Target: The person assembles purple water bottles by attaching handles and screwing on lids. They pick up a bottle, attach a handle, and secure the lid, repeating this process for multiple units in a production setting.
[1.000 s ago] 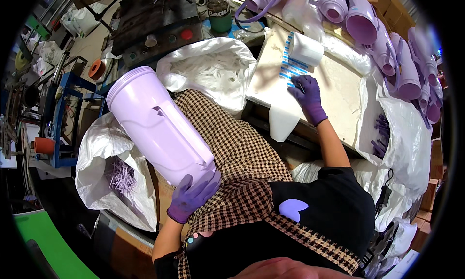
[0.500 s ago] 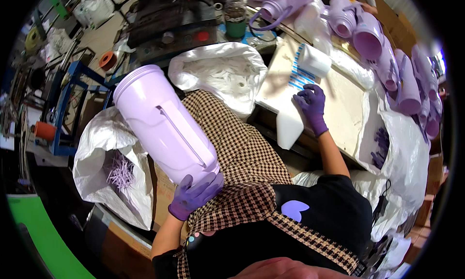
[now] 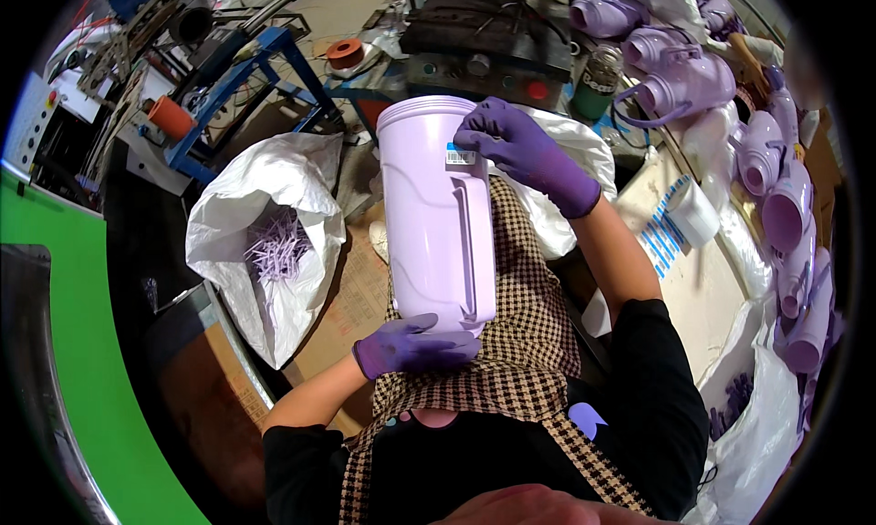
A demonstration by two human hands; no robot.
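A lilac plastic jug-like thermos casing [image 3: 427, 238] stands tilted over my lap, its threaded rim up and its long side handle [image 3: 476, 242] facing right. My left hand [image 3: 415, 347], in a purple glove, is closed around its lower end. Just below the rim, my gloved right hand [image 3: 529, 155] pinches the edge of a small white-and-blue barcode label [image 3: 461, 156] lying against the casing. Whether the label is fully stuck down I cannot tell. On the right, a strip of blue-printed labels [image 3: 664, 233] lies on a pale board beside a white roll [image 3: 693, 213].
To the left stands a white sack [image 3: 219, 224] of thin lilac strips. Another white sack [image 3: 589, 155] sits behind my right forearm. Several lilac casings [image 3: 789, 215] crowd the right side. A dark machine [image 3: 488, 41] and a jar of green liquid [image 3: 598, 83] are at the back.
My right hand has come from the label strip to the casing's upper part with a label. The casing has turned more upright and moved in front of me. The view has swung left.
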